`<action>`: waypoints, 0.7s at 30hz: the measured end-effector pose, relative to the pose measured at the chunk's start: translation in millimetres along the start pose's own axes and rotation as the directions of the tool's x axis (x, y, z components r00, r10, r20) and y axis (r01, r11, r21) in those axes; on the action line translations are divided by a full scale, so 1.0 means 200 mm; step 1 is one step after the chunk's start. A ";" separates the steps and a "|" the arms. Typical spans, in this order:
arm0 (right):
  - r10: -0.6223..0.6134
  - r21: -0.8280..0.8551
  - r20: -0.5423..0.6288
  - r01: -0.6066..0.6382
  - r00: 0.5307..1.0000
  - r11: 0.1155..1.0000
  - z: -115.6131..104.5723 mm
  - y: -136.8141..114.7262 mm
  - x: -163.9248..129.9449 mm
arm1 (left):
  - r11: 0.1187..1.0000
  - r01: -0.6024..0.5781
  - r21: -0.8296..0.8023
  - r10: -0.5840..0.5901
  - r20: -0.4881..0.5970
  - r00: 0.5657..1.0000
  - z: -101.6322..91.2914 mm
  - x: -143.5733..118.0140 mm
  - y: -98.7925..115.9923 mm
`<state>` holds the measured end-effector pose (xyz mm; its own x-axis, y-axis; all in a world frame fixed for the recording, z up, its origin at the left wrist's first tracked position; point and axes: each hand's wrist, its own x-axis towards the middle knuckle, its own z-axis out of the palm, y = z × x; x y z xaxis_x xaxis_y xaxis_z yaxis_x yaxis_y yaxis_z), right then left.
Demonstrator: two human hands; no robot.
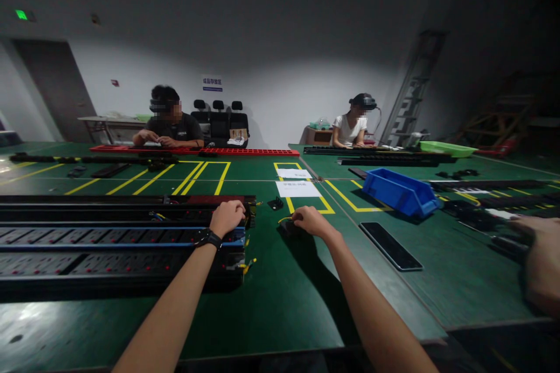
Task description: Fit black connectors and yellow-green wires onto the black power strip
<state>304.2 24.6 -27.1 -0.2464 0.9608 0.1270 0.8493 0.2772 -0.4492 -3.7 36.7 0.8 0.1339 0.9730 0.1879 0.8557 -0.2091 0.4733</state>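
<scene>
My left hand (226,217), with a black watch on its wrist, rests closed on the right end of a stack of long black power strips (109,245) lying on the green table (284,303). Short yellow wires stick out of the strip ends. My right hand (310,221) is closed over a small black part (289,227) with a yellow wire, lying on the table just right of the strips.
A blue bin (400,192) and a flat black plate (391,245) lie to the right. White papers (297,188) sit ahead. Another person's hand (540,256) reaches in at the right edge. Two people sit at the far side behind red strips (196,151).
</scene>
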 end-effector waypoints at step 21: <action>-0.172 0.952 0.114 -0.058 0.978 0.299 -0.01 -0.23 -0.11 | 0.929 -0.364 -0.064 0.364 -0.014 0.931 -0.10 -0.13 0.21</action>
<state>271.4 -10.1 -8.1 -0.4405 0.8920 0.1012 -0.1760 0.0248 -0.9841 19.6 0.5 33.4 0.4292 0.8286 0.3596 0.7142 -0.5550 0.4265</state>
